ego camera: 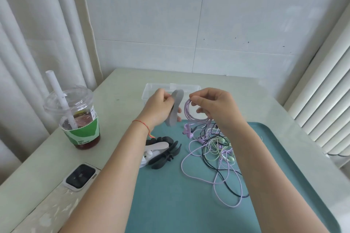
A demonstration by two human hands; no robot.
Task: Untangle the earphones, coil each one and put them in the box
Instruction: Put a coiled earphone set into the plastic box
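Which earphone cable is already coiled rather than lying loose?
The purple cable pinched in the right hand; the other purple, green and black cables lie tangled on the tray.

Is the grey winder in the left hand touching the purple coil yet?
Apart. The head view shows a strip of tray and box between the grey winder, gripped by the left hand, and the purple coil pinched by the right hand.
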